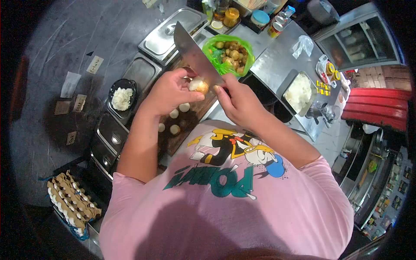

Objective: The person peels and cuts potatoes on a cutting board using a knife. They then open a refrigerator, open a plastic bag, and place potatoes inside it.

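Note:
My left hand (175,89) holds a small round vegetable (199,85), pale on one part and yellow-brown on another, over a dark wooden board (193,115). In my right hand (236,97) is the handle of a large, wide-bladed knife (195,54). Its blade points up and to the left, with its lower part beside the vegetable. Several pale round pieces (174,129) lie on the board below my left hand. Beyond the board sits a green plastic bag (209,44) filled with round brown vegetables.
Lidded metal containers (167,37) line the left side, with a black bowl of white food (122,99) among them. Egg trays (71,203) stand at lower left. At right, a metal counter (275,63) bears a tray of white food (299,93). Jars (232,16) stand at the back.

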Demonstrator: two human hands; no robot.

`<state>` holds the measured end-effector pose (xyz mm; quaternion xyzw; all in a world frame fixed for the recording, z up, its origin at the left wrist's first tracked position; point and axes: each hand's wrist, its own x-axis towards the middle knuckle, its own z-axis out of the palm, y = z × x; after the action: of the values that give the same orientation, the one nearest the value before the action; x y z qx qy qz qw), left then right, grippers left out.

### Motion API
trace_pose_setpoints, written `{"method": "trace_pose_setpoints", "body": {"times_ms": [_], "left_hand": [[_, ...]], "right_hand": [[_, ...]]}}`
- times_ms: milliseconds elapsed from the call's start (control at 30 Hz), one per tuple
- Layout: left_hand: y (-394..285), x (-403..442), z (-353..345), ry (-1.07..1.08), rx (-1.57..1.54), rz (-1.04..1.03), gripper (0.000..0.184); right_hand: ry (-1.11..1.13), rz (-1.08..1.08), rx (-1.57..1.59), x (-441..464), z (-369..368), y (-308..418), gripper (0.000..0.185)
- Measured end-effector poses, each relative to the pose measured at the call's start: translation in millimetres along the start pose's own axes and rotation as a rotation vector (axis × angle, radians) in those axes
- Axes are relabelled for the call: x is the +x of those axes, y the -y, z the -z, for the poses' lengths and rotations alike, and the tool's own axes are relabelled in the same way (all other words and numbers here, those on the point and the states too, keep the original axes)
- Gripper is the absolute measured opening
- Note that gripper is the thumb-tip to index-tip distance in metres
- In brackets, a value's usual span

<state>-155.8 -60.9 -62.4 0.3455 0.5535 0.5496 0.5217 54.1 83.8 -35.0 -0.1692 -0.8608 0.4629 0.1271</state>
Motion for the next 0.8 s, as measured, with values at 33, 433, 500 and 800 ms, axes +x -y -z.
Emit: {"method": "trace_pose_setpoints", "body": {"times_ms": [33, 433, 500, 800], "left_hand": [[-2, 0, 1, 0.004, -0.001, 0.004, 0.055], [-14, 2, -10, -0.036, 0.06, 0.038, 0.058], [-14, 2, -14, -0.023, 0.018, 0.012, 0.058], [2, 17, -3, -0.064, 0.183, -0.036, 0.053]], "right_hand": [[-0.002, 0.003, -0.001, 0, 0, -1, 0.025], [-0.088, 0.104, -0.1, 1, 9, 3, 0.025], [-0.102, 0.117, -0.09, -1, 10, 4, 0.025], [-0.119, 0.069, -0.109, 2, 11, -5, 0.022]]}}
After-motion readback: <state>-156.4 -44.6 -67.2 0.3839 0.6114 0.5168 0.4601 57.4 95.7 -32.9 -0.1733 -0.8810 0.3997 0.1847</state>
